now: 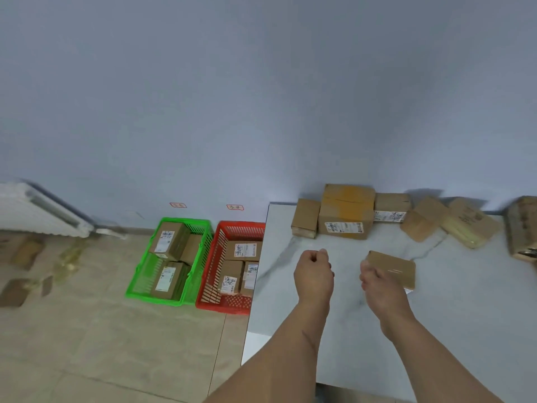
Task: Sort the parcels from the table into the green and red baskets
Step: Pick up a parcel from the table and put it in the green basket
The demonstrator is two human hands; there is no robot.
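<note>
A flat brown parcel (395,270) lies on the white marble table (334,330). My right hand (377,283) is at its left edge with curled fingers; whether it grips the parcel is not clear. My left hand (313,271) hovers over the table with fingers curled, holding nothing. Several cardboard parcels line the table's far edge, the biggest one (345,212) with a label on its front. On the floor to the left stand a green basket (203,251) and a red basket (213,266), each holding labelled parcels.
A white radiator (37,210) hangs on the wall at far left. Flattened cardboard scraps (27,251) lie on the tiled floor below it. Two small red-edged labels (177,205) are stuck on the wall above the baskets.
</note>
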